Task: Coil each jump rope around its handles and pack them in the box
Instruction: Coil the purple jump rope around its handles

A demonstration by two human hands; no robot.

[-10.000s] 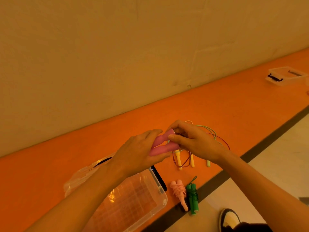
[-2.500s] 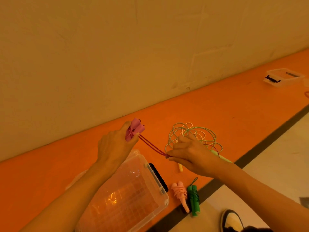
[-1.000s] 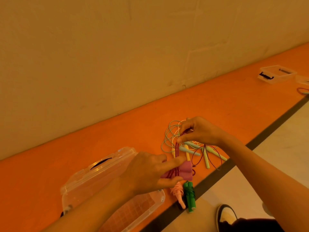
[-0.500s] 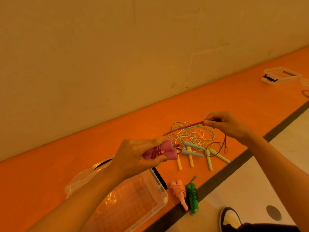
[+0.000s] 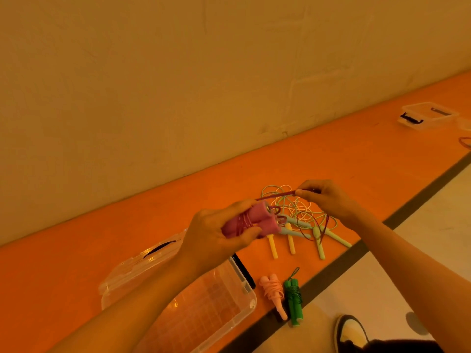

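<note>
My left hand (image 5: 216,235) grips the two pink handles (image 5: 252,221) of a jump rope side by side, with a few turns of dark red cord around them. My right hand (image 5: 328,200) pinches the red cord (image 5: 276,196) and holds it taut up and to the right of the handles; the slack hangs down below it. The clear plastic box (image 5: 204,309) stands open under my left forearm, its lid (image 5: 142,261) behind it. Two coiled ropes lie beside the box, one pale pink (image 5: 274,293) and one green (image 5: 293,301).
Uncoiled ropes with yellow (image 5: 272,247), blue (image 5: 298,222) and light green handles (image 5: 319,247) lie tangled on the orange floor strip below my hands. A second clear box (image 5: 428,118) sits far right by the wall. A shoe (image 5: 351,332) shows at the bottom right.
Over the last second my left hand lifted the pink handles from near the floor, and my right hand keeps drawing the red cord out to the right, now closer to the handles.
</note>
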